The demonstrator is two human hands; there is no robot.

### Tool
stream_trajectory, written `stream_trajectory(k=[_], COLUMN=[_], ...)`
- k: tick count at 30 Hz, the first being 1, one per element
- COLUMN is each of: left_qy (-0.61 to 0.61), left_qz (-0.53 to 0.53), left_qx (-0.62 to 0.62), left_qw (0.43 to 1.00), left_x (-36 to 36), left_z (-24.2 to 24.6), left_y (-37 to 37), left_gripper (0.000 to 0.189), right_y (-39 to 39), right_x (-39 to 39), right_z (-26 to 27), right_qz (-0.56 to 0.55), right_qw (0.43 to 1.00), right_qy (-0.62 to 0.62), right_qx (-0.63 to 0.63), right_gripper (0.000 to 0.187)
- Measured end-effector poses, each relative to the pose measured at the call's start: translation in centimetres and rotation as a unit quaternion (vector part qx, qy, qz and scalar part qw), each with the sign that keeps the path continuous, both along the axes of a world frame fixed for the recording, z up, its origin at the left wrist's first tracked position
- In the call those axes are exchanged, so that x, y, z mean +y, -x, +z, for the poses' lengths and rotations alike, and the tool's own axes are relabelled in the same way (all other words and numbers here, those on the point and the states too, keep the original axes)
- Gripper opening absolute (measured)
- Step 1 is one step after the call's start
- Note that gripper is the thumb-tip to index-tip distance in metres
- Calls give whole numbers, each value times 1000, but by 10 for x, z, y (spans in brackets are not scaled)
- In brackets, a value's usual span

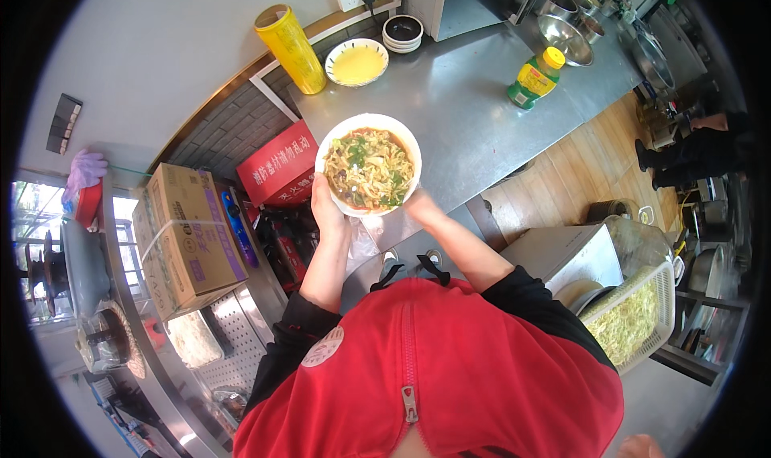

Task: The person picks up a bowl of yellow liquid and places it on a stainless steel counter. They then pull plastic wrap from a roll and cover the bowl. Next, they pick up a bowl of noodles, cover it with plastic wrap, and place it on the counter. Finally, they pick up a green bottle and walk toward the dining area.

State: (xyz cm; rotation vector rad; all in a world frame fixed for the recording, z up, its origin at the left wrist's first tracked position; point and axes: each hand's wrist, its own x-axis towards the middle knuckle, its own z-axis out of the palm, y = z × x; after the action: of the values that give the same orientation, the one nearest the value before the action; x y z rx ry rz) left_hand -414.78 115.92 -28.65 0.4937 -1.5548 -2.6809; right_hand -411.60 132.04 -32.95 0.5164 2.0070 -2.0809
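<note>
A white bowl [412,139] is in front of me, filled with a brothy dish topped with chopped green herbs [361,154]. My left hand [329,208] grips the bowl's lower left side, thumb along the outer wall. At the lower right rim is my right hand [420,207], slightly blurred, its fingers hidden behind or beneath the bowl. Clear plastic film [361,241] hangs just below the bowl. Behind it lies a stainless steel counter [458,115], where a patterned bowl of yellow liquid [358,65] stands beside a tall yellow cylinder [292,51].
A green bottle with a yellow cap [536,78], stacked small bowls [402,33] and a microwave [470,6] stand on the counter. Left are a red box [280,163] and a taped carton [190,235]. A basket of shredded vegetable [626,322] is at right; another person [692,151] stands beyond.
</note>
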Motion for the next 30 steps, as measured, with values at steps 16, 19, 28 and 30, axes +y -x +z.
stream_trajectory(k=[16,19,28,30], left_qy=[5,-23,82,120], left_qz=[71,70,18,7], left_qx=[1,-7,-45,-51], left_qw=[997,997,995,991], left_x=[-6,-18,-56,-60], left_z=[-52,-78,-177,-189], left_y=[25,48,160,181], left_gripper=[40,40,42,42], right_y=[17,-1,-47,-53], right_x=[-20,-4,48,53], right_z=[1,-22,-38,-36], right_qz=[-98,-102,-186,-211], right_qw=[864,913,923,921], right_qy=[491,377,288,283], right_qx=[-50,-115,-172,-166], right_gripper=[68,69,63,59])
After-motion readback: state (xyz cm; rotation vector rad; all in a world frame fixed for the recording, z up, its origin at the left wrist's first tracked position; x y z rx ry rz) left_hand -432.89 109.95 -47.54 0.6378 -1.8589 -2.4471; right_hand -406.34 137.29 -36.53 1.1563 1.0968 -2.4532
